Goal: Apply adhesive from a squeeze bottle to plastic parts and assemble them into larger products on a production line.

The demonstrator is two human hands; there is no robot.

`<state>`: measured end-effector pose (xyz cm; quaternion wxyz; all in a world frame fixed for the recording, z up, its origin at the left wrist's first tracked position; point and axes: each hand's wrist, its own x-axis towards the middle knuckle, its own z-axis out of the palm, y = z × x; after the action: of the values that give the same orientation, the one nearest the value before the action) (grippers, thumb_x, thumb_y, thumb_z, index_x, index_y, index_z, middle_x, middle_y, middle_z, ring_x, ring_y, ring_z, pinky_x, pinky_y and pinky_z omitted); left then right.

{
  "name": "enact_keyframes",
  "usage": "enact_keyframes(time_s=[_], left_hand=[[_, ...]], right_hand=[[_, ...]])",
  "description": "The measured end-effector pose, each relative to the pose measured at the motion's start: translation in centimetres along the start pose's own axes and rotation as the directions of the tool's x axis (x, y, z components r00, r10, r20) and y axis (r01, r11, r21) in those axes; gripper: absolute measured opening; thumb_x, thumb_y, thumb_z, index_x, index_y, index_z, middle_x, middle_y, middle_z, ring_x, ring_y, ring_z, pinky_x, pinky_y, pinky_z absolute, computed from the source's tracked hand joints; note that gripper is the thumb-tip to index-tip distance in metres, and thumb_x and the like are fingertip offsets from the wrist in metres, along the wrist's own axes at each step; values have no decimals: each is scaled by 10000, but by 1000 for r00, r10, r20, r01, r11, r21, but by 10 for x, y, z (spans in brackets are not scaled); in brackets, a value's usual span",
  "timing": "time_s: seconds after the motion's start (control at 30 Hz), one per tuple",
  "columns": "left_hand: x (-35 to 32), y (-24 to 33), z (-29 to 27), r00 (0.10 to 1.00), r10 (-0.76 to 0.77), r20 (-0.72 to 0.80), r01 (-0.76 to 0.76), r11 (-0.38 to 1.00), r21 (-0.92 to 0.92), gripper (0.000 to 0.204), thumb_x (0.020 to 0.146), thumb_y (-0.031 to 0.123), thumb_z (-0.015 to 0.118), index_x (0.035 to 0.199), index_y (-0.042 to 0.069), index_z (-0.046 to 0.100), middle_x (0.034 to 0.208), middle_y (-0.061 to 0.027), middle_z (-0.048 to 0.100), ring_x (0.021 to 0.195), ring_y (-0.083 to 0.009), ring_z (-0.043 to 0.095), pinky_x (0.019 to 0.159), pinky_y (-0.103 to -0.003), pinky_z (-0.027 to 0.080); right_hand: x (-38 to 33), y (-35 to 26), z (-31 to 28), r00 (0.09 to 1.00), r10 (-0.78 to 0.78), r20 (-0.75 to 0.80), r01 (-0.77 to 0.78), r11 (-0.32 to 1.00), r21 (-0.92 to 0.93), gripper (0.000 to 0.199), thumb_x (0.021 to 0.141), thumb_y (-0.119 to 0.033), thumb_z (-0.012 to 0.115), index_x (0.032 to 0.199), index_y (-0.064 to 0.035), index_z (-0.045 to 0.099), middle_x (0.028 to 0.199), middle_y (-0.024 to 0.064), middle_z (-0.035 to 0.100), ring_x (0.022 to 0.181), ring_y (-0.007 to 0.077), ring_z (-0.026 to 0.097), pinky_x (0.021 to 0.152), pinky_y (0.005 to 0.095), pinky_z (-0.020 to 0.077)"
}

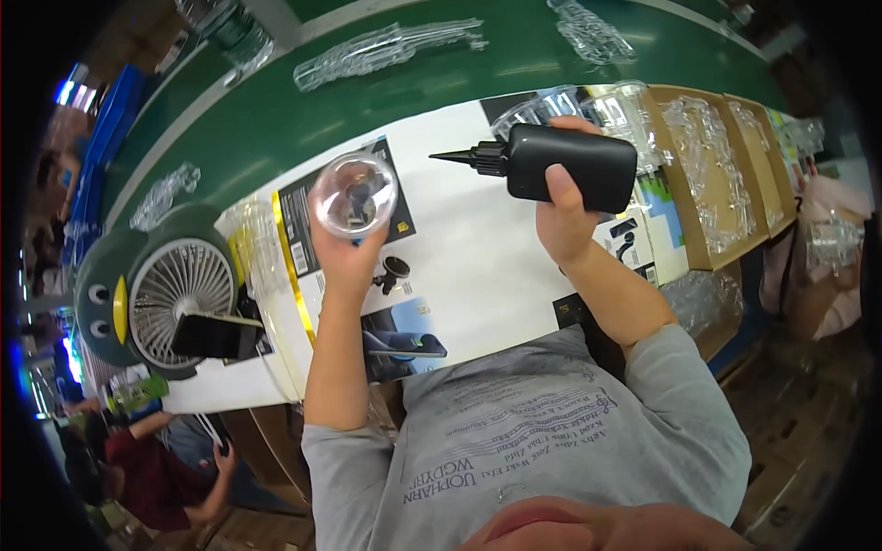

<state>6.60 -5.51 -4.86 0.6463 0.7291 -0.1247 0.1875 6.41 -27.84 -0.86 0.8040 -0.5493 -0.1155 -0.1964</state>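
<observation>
Fingers of the right hand (567, 220) wrap the bottle (595, 163), long axis crosswise; left of them, its nozzle (469, 158) points toward the cup (356, 195) the left hand (344, 257) grips

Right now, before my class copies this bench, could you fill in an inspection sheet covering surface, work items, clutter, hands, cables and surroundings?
Surface: white sheet with printed panels at its edges; green surface beyond.
Work items: clear round plastic piece; black bottle, nozzle pointing left.
Clutter: clear plastic parts on the green; more in cardboard boxes at right; penguin-shaped fan at left, phone-like device before it.
Hands: left holds the clear piece; right grips the bottle.
Cables: possibly a white cord, lower left; unclear.
Surroundings: another person, lower left.
</observation>
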Motion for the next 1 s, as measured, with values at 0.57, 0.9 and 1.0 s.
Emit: enact_keyframes(time_s=[0.57,0.9,1.0], left_hand=[[3,2,0,993,-32,-111,48,988,144,684,591,51,781,1166,47,412,995,-52,470,904,-149,478,831,-288,407],[2,10,6,995,-38,-96,46,996,79,670,597,34,780,1173,36,437,1023,-53,471,962,-165,510,859,-270,434],[1,3,6,990,111,-86,-88,969,232,581,561,6,803,1051,25,492,1039,-74,483,949,-179,528,826,-284,475]], right_hand=[[-5,3,2,959,182,219,-186,982,0,454,704,-117,581,1114,-10,417,1077,101,467,895,162,545,780,279,484],[-6,0,4,961,176,213,-188,982,36,466,704,-132,587,1115,-6,405,1080,108,463,903,175,552,786,295,499],[-9,-1,5,958,194,209,-206,978,38,471,704,-139,592,1118,-8,411,1065,104,474,890,171,557,776,288,499]])
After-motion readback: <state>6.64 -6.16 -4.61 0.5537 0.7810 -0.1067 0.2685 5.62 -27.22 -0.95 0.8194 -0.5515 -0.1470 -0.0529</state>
